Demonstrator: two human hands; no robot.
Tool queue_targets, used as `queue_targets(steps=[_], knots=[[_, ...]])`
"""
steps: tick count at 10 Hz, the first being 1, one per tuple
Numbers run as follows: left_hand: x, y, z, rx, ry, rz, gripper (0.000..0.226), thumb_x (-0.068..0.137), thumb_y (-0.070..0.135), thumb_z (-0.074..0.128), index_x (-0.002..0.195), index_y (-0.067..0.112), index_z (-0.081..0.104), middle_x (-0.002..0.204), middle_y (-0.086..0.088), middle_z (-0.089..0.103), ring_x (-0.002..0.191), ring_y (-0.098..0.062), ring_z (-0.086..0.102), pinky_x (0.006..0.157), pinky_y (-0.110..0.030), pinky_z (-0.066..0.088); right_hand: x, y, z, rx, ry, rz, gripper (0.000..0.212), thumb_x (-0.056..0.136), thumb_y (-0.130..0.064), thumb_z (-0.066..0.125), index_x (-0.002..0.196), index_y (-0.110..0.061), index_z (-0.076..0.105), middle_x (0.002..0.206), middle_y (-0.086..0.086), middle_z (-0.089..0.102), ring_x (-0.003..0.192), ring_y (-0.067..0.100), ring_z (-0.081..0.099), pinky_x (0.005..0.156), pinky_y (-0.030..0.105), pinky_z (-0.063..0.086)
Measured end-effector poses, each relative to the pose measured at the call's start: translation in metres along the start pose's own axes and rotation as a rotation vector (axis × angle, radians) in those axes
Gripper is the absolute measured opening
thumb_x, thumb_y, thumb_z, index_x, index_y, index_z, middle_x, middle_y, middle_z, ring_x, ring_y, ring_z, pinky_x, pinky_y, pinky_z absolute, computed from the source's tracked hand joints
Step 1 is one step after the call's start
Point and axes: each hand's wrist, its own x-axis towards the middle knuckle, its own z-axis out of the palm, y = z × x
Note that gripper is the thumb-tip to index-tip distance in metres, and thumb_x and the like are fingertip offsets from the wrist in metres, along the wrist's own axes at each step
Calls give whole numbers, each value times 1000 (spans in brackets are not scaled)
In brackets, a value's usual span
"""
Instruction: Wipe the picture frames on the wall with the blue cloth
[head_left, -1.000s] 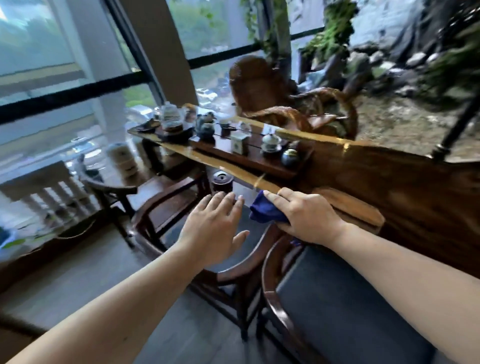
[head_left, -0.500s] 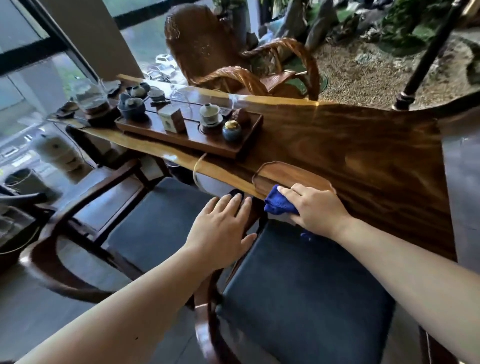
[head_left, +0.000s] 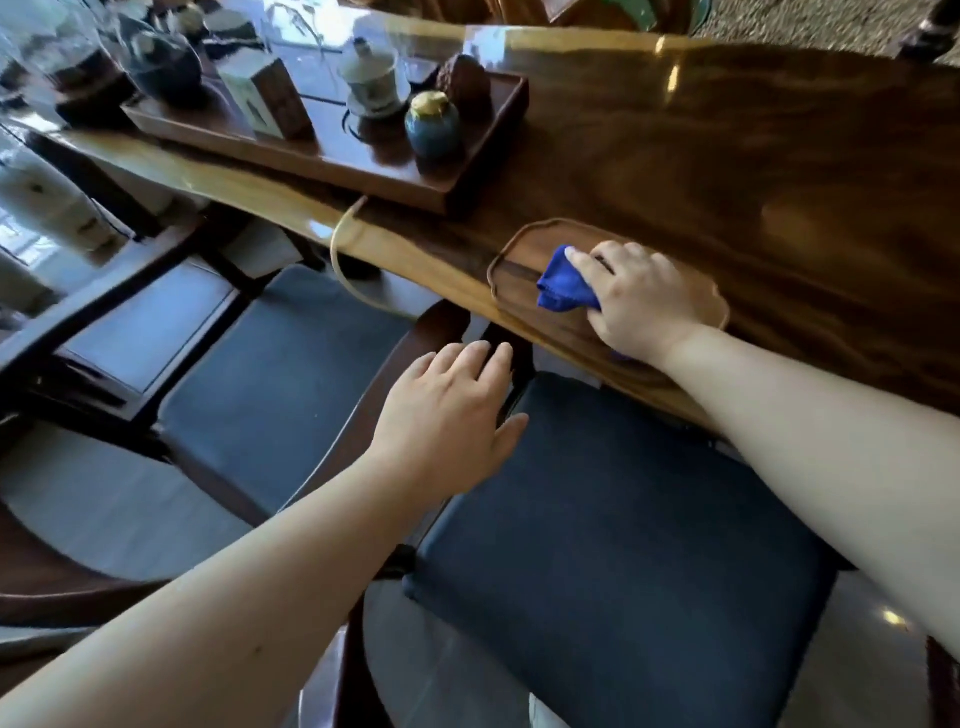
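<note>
The blue cloth (head_left: 563, 287) is bunched under my right hand (head_left: 636, 296), whose fingers close over it on a shallow wooden tray (head_left: 524, 249) near the front edge of the long wooden table (head_left: 753, 156). Only the cloth's left part shows past my fingers. My left hand (head_left: 447, 415) hovers open, palm down, over the arm of a dark wooden chair (head_left: 363, 395), holding nothing. No picture frames or wall are in view.
A tea tray (head_left: 332, 150) carrying a lidded white cup (head_left: 370, 78), a blue jar (head_left: 432, 124), a small box (head_left: 267, 98) and teapots sits at the table's left. Two chairs with dark blue cushions (head_left: 623, 519) stand below the table edge. A thin tube (head_left: 343, 260) hangs off the table.
My view has tilted down and closer to the table. My right hand with the cloth has moved onto the wooden tray. My left hand stays open near the chair arm.
</note>
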Motion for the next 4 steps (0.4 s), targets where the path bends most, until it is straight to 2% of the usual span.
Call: queue_targets(steps=[1, 2, 3, 4], knots=[[-1, 1, 9, -58, 3, -17, 66, 86, 52, 45, 137, 10, 46, 128, -7, 60, 111, -29, 58, 86, -39, 49, 4, 2, 28, 42, 5, 9, 63, 86, -29, 53, 143, -12, 34, 133, 15, 49, 115, 36, 46, 89, 47, 37], [-3, 5, 23, -90, 9, -16, 63, 86, 52, 49, 134, 11, 49, 121, -5, 63, 105, -28, 62, 77, -40, 51, 3, 4, 46, 51, 25, 34, 68, 88, -45, 45, 145, -12, 28, 138, 15, 47, 122, 33, 44, 96, 48, 33], [-5, 11, 33, -104, -3, -12, 63, 85, 52, 47, 131, 10, 51, 112, -5, 65, 100, -29, 63, 73, -40, 51, 4, 4, 52, 3, 10, 41, 74, 88, -60, 29, 147, -15, 23, 144, 17, 41, 128, 33, 38, 104, 49, 26], [-1, 14, 40, -118, -38, -20, 66, 85, 54, 39, 133, 9, 49, 116, -5, 63, 105, -29, 61, 76, -41, 51, 7, 3, 46, -30, -82, 54, 84, 84, -71, 16, 148, -18, 13, 151, 17, 29, 136, 33, 27, 110, 52, 17]])
